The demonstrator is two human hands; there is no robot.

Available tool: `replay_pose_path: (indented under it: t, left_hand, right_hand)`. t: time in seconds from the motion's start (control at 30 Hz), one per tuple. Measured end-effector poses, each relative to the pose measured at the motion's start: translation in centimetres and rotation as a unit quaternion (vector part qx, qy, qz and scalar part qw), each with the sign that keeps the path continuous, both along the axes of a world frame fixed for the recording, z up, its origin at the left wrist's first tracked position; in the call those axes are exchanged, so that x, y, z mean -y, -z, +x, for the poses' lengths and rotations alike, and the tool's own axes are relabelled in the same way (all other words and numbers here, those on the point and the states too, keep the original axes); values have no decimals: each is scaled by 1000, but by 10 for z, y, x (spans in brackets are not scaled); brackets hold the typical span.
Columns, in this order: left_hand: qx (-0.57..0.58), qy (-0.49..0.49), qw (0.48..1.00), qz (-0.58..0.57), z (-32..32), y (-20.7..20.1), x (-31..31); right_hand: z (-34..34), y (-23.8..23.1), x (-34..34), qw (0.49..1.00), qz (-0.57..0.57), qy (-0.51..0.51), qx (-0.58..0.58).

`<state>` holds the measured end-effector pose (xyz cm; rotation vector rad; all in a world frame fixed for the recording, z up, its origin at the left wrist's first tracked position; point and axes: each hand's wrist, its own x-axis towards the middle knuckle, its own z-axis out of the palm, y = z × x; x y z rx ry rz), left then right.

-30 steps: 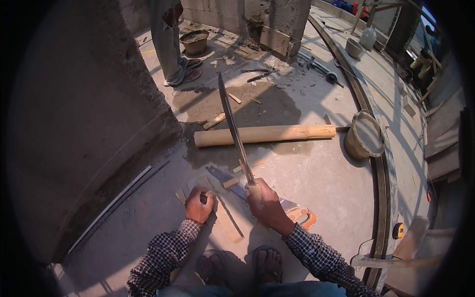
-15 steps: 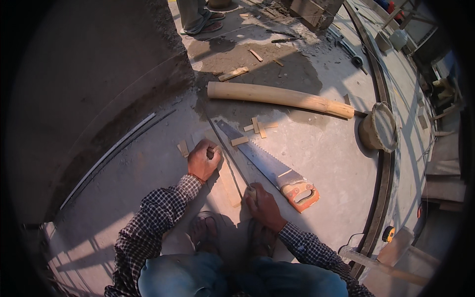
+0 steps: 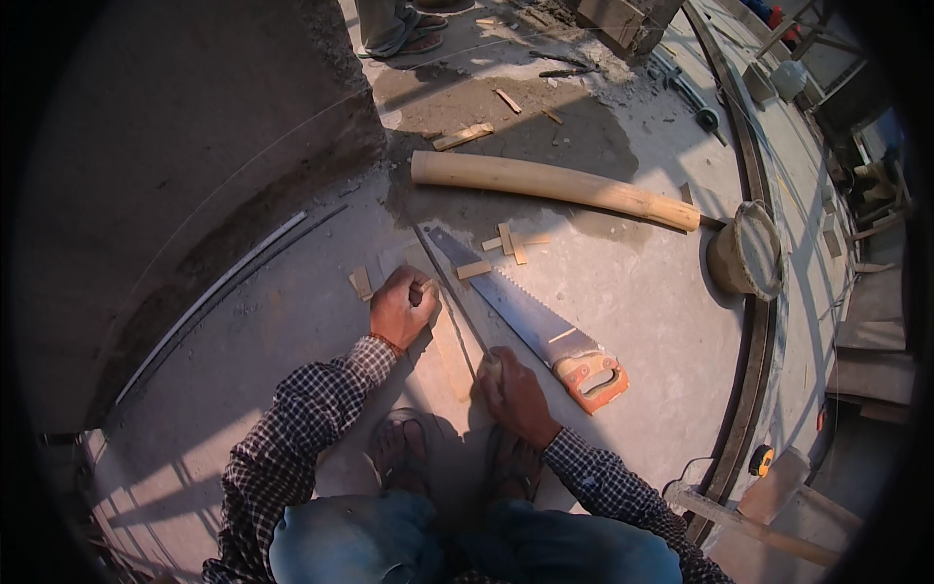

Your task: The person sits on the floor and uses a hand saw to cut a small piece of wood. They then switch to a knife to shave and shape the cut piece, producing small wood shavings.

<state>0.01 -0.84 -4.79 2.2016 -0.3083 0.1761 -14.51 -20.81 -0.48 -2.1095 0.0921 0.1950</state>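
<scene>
My left hand is closed in a fist over a pale flat wooden strip on the floor. What its curled fingers hold, if anything, is hidden. My right hand grips the near end of a long thin dark rod, which slants away to the left beside the wood. Whether the rod touches the wood cannot be told. To the right lies a handsaw with a worn wooden handle, teeth facing away from me. A small wood block rests on its blade.
Crossed wood slips lie beyond the saw, before a thick bamboo pole. A mortar-crusted bucket stands right, by a dark curved rail. A wall rises left. Another person's feet show at the top. A tape measure lies right.
My right hand has shifted slightly away from my feet, and the rod's far tip sits a little farther right. My left hand stays in place over the wood.
</scene>
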Motion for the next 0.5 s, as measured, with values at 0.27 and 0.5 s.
replay_pose_path:
  t: [0.27, 0.5]
  left_hand:
    - [-6, 3, 1000, -12, 0, -1, 2]
    - [-19, -7, 1000, 6, -4, 2, -1]
  right_hand:
    - [0, 14, 0, 1000, -20, -12, 16]
    - [2, 13, -1, 999, -32, -15, 5]
